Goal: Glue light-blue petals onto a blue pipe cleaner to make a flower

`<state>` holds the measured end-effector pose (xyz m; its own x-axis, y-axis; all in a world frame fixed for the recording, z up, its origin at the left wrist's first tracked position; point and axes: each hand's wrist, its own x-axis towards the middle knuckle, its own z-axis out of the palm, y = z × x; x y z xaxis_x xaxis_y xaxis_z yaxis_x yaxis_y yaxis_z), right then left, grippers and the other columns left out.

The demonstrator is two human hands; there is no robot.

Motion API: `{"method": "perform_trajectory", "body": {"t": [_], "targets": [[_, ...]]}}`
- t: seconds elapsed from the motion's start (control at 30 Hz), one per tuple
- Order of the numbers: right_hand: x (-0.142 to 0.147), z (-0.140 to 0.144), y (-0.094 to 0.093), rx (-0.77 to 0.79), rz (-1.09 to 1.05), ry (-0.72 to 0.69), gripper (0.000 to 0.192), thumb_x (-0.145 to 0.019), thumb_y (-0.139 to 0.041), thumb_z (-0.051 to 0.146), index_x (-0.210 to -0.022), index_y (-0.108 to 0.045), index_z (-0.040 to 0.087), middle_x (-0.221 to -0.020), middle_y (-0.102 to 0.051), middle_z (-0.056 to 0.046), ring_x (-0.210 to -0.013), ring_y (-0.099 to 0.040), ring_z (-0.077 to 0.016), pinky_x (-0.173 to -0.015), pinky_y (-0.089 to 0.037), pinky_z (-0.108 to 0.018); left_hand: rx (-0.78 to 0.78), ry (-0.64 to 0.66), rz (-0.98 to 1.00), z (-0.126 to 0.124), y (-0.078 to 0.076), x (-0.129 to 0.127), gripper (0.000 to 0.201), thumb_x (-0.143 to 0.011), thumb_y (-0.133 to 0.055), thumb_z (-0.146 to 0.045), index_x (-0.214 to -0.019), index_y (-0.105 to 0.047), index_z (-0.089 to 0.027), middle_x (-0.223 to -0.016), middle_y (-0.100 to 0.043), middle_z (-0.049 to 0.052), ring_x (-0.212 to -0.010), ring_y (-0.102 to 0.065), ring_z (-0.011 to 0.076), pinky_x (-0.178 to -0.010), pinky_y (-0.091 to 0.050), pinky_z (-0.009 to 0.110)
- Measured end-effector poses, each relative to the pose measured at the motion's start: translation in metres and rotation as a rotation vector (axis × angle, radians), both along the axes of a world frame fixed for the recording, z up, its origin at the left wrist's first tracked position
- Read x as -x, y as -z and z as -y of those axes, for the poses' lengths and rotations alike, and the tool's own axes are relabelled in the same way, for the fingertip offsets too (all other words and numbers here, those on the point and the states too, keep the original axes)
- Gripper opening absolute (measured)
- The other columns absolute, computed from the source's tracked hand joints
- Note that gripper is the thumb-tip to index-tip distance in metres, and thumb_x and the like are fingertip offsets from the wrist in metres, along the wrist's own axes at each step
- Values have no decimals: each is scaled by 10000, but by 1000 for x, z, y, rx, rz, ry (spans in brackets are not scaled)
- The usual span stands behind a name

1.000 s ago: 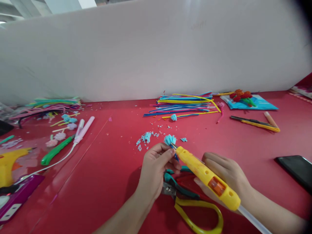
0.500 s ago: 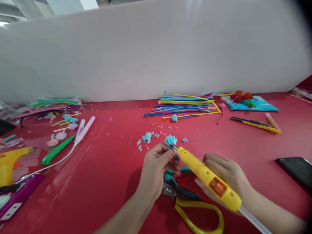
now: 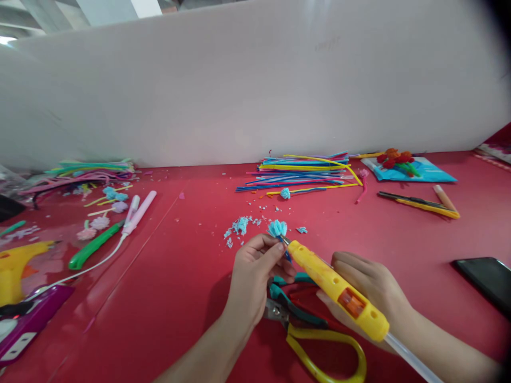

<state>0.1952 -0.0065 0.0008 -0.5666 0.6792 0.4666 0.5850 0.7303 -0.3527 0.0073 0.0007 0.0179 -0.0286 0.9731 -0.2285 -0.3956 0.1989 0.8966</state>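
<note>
A small light-blue pipe-cleaner flower (image 3: 277,229) on a dark-blue stem is pinched between the thumb and fingers of my left hand (image 3: 261,260). My right hand (image 3: 369,284) is wrapped around a yellow glue gun (image 3: 335,287), with a clear glue stick (image 3: 411,359) poking from its back end. The gun's metal nozzle is at the base of the flower; whether it touches cannot be made out. Below my hands lie scissors with yellow handles (image 3: 327,332) and a tool with teal handles (image 3: 297,306), both partly hidden.
Light-blue fluff clippings (image 3: 240,225) lie beyond my left hand. Pipe cleaners (image 3: 303,170) are piled by the white partition (image 3: 247,85). At left are a pink hair straightener (image 3: 138,213), a green-handled tool (image 3: 96,246), another yellow glue gun (image 3: 16,266) and a purple power strip (image 3: 38,322). A phone (image 3: 485,282) rests at right.
The glue gun and the flower have shifted slightly to the left, and the gun's back end sits a little lower. Both hands keep their hold.
</note>
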Motion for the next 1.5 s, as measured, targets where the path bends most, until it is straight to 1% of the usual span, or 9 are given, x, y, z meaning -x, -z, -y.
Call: {"method": "perform_trajectory", "body": {"t": [0.23,0.4,0.57,0.7,0.83,1.0,1.17,1.27,1.5], "targets": [[-1,-1,-6,82,-28,117,209,-788,-546,246,-647,-395,211,-614,-433,19,-503,-408,-105,-477,-280,-244,-68,-57,-196,-6,5,8,171,-698,-677,-286,-717,-564,-158,-482,-615,-9,-424,-576,121,-430,-474,203],[1,-14,-2,297,38,201,65,-771,-507,139,-749,-474,190,-736,-504,-16,-564,-484,-116,-509,-349,-234,-123,-145,-183,-13,6,13,137,-701,-668,-264,-711,-589,-153,-531,-619,-11,-465,-578,110,-460,-478,202],[10,-12,-4,447,139,114,262,-664,-582,80,-908,-539,165,-868,-534,-28,-681,-522,-126,-604,-411,-233,-138,-133,-156,-13,8,12,117,-728,-653,-245,-710,-583,-153,-534,-599,-27,-488,-574,94,-475,-472,185],[4,-18,-24,444,207,-26,320,-736,-646,321,-1022,-572,200,-973,-582,-37,-883,-550,-170,-751,-436,-273,-152,-103,-146,-13,10,11,124,-737,-649,-247,-721,-566,-156,-522,-595,-32,-473,-561,92,-481,-473,191],[3,-46,-35,316,386,170,153,-873,-481,269,-923,-610,200,-867,-632,-20,-767,-586,-120,-666,-439,-221,-128,-87,-140,-12,11,10,132,-725,-654,-252,-728,-563,-156,-489,-587,-34,-448,-549,96,-459,-462,191],[22,-84,-15,226,531,251,140,-863,-500,177,-861,-630,126,-877,-638,-94,-883,-588,-196,-786,-446,-324,-119,-47,-144,-13,12,8,150,-728,-648,-278,-714,-569,-151,-485,-598,-20,-443,-545,98,-446,-463,191],[34,-95,11,237,601,299,300,-880,-524,318,-1126,-540,146,-1139,-559,-90,-955,-576,-186,-809,-491,-387,-120,-46,-119,-13,14,7,151,-728,-648,-267,-708,-559,-147,-481,-590,-22,-438,-544,95,-427,-456,182],[33,-97,16,267,555,315,310,-882,-522,317,-1143,-531,151,-1160,-548,-94,-968,-572,-189,-816,-490,-390,-112,-44,-109,-13,14,8,153,-728,-648,-264,-706,-554,-145,-504,-595,-18,-442,-547,94,-419,-450,181],[17,-95,2,389,144,301,74,-774,-522,170,-800,-586,142,-679,-599,-10,-636,-567,-134,-581,-441,-245,-33,-41,-142,-12,13,8,170,-733,-643,-292,-721,-565,-141,-447,-543,-35,-396,-485,66,-367,-368,141]]}}
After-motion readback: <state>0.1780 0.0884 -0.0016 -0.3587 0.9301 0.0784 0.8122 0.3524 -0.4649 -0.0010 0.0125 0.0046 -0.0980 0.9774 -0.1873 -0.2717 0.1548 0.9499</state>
